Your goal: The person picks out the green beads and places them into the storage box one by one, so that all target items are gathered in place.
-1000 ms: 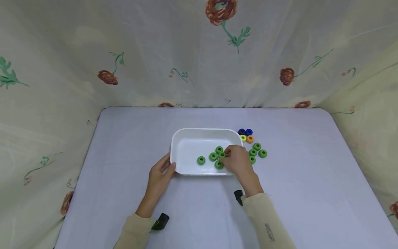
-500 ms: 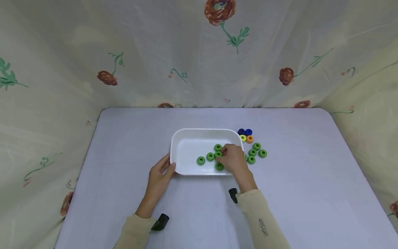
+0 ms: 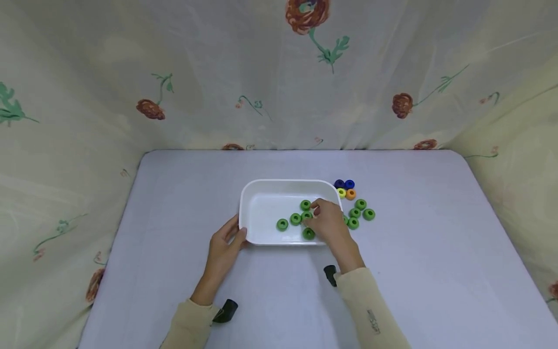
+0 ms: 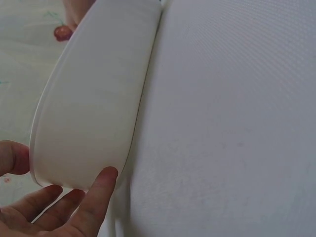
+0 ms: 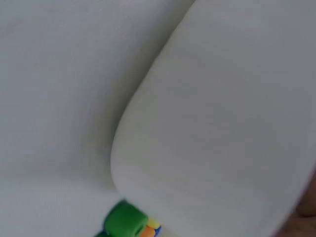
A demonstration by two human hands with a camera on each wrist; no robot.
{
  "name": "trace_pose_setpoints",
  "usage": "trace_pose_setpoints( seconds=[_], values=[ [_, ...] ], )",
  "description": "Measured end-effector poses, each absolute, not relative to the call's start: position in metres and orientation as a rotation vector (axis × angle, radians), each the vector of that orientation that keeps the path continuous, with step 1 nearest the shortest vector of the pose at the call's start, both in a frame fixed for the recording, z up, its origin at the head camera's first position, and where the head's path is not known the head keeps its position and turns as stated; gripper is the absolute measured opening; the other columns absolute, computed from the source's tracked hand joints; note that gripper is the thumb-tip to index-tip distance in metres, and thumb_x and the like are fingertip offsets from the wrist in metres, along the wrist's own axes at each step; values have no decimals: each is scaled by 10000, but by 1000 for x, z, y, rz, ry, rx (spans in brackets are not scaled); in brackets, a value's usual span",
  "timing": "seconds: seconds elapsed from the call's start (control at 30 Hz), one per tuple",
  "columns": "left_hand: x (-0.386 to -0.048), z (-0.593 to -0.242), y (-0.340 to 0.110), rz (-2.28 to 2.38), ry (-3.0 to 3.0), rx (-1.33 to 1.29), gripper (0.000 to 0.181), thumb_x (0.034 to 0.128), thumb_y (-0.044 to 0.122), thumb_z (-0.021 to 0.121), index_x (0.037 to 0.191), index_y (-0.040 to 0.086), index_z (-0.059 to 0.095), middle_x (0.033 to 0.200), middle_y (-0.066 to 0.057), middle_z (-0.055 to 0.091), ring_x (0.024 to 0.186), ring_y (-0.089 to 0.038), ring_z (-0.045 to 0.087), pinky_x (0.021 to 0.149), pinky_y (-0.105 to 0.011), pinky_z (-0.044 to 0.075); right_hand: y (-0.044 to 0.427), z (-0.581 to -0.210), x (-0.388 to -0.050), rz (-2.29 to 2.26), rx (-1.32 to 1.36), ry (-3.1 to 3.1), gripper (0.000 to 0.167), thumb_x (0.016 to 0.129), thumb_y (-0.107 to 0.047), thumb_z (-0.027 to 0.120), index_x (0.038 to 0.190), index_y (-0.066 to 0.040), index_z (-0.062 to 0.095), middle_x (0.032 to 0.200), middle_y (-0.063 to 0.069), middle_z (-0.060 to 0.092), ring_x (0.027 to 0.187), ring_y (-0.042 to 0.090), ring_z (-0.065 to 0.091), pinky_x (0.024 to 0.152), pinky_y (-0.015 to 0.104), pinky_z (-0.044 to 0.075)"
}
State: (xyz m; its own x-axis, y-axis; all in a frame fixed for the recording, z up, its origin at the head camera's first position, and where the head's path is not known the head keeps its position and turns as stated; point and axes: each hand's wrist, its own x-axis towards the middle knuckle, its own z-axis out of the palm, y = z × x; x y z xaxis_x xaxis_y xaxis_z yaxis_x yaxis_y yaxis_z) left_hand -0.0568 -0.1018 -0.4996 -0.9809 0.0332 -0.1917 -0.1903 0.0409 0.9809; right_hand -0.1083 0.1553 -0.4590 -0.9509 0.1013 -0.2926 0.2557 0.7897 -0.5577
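Observation:
A white plastic tray (image 3: 270,206) lies on the table, with several green ring-shaped beads (image 3: 282,224) inside it toward the right. At the tray's left end, my left hand (image 3: 224,249) holds it, thumb at the rim and fingertips against the outer wall (image 4: 89,113), as the left wrist view shows. Inside the right half, my right hand (image 3: 329,223) reaches over the rim. Its thumb and index finger stand apart at the right of a green bead (image 3: 307,216); whether they touch it is unclear. The right wrist view shows mostly the tray's outside wall (image 5: 212,123).
More green beads (image 3: 361,204) lie on the table right of the tray. Behind them are a dark blue bead (image 3: 339,183), a blue bead (image 3: 349,184), a yellow bead (image 3: 342,193) and an orange bead (image 3: 350,194). Flowered cloth (image 3: 279,72) hangs around the table.
My right hand has moved slightly left within the tray, and its finger and thumb have spread. Some green beads beside it shifted a little left and apart. The left hand stays at the tray.

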Motion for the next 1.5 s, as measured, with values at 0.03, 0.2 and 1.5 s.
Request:
trace_pose_setpoints(
  seconds=[0.03,0.2,1.5],
  values=[
    [-57,-500,-101,2065,2134,-169,511,1005,73,581,1498,45,449,1507,-223,489,1305,-386,582,939,-263,625,159,-456,-106,-927,276,2757,424,887,-235,754,1235,-19,647,1125,159,699,1015,299,653,872,430,595],
    [-59,-500,-98,2066,2121,-158,508,1012,85,573,1503,61,445,1514,-206,488,1305,-369,586,944,-262,624,186,-442,-93,-1124,331,2889,396,923,-210,730,1260,-21,647,1136,181,694,1032,319,666,881,443,608],
    [-56,-500,-101,2044,2135,-196,508,1012,74,558,1507,75,443,1513,-189,489,1289,-365,597,916,-245,635,248,-493,-65,-1122,596,2861,396,857,-134,771,1210,11,663,1122,208,687,1030,333,639,902,435,589]
  ],
)
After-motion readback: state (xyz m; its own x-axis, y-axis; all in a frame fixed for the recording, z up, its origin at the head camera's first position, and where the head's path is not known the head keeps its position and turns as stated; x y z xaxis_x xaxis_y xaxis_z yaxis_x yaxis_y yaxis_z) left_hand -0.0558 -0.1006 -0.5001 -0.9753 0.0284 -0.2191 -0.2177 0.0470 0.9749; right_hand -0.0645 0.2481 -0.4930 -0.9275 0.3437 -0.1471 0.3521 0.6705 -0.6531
